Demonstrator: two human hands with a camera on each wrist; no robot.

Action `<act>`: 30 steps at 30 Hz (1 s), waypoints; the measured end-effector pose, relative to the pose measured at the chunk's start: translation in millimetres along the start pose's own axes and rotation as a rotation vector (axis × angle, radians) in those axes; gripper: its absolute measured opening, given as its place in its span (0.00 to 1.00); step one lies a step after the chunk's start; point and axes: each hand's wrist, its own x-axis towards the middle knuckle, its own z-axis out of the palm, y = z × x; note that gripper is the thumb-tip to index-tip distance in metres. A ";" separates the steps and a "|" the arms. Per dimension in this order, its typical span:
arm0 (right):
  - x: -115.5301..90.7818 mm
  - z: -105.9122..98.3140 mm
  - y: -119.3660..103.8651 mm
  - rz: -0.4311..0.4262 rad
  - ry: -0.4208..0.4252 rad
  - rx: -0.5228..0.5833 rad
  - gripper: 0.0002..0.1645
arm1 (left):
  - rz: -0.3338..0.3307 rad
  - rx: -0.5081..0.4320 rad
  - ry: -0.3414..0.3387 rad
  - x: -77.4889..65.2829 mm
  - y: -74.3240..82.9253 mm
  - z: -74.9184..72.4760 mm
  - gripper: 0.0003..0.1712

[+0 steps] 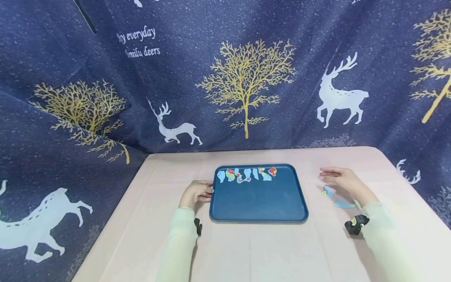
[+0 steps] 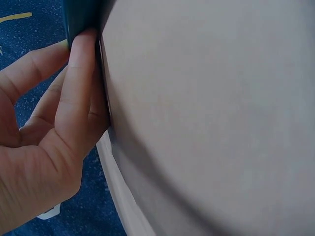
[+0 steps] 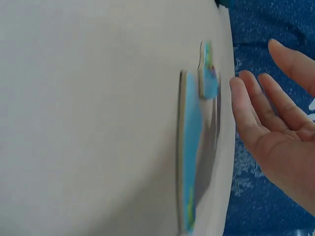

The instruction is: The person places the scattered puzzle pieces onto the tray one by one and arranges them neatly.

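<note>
A dark blue tray lies on the table, and my left hand is at its left edge. In the left wrist view the fingertips of that hand hold the tray's rim between them. A row of several flat, irregular puzzle pieces, printed light blue, red and yellow, lies along the tray's far side. My right hand hovers right of the tray with its fingers extended and nothing in them. Below it on the table are a long light blue puzzle piece and a smaller multicoloured one.
A pale pink cloth covers the table. Behind and to both sides hangs a navy curtain with white deer and gold trees. Black wrist cameras sit on both sleeves.
</note>
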 end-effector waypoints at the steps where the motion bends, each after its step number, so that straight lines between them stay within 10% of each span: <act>1: -1.2 -1.0 1.6 0.007 -0.006 -0.004 0.36 | -0.001 -0.001 0.002 0.0 -0.1 -0.2 0.29; 30: -13.4 -7.9 13.3 0.135 -0.039 -0.241 0.33 | 0.012 0.009 0.010 -1.7 0.3 0.6 0.28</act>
